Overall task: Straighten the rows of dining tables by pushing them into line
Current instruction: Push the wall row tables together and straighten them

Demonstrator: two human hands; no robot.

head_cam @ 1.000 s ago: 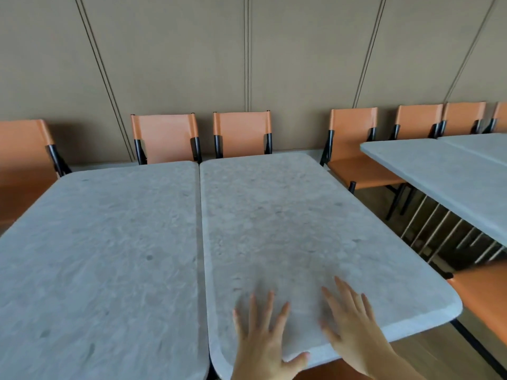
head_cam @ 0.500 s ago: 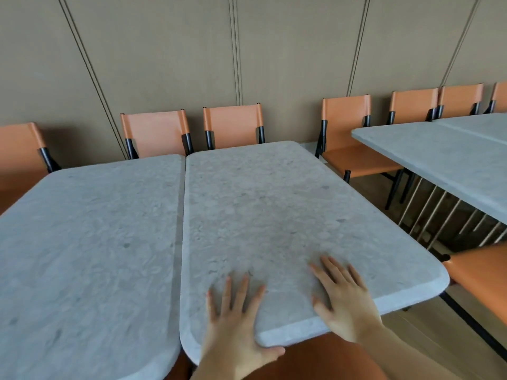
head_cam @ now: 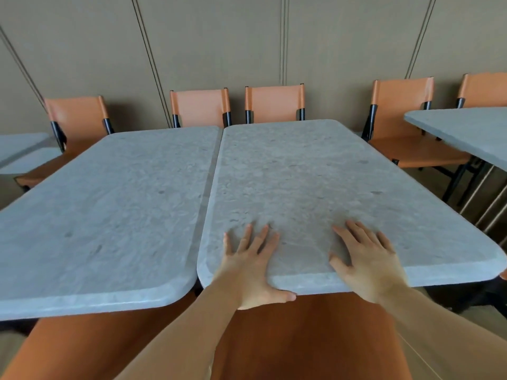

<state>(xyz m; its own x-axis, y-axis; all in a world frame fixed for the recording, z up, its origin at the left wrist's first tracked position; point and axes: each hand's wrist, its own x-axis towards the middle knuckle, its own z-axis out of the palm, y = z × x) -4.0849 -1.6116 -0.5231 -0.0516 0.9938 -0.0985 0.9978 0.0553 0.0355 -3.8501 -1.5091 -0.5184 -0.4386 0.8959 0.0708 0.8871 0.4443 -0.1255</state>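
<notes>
Two grey stone-topped dining tables stand side by side with a thin gap between them. On the right table [head_cam: 296, 182] both my hands lie flat near its front edge. My left hand [head_cam: 252, 267] has its fingers spread on the top and its thumb hooked over the edge. My right hand [head_cam: 367, 261] presses flat a little to the right, fingers pointing toward the wall. The left table [head_cam: 109, 204] sticks out nearer to me than the right one; its front edge is not level with the right table's front edge.
Orange chairs [head_cam: 274, 104] with black frames line the brown panelled wall behind the tables. Another grey table [head_cam: 466, 130] stands at the right, and a corner of one [head_cam: 22, 149] at the far left. Orange chair seats [head_cam: 301, 338] sit just below my arms.
The right table has slid away from me toward the wall under my hands. My view has swung left and lower, bringing the far-left table and the chair seats below into sight.
</notes>
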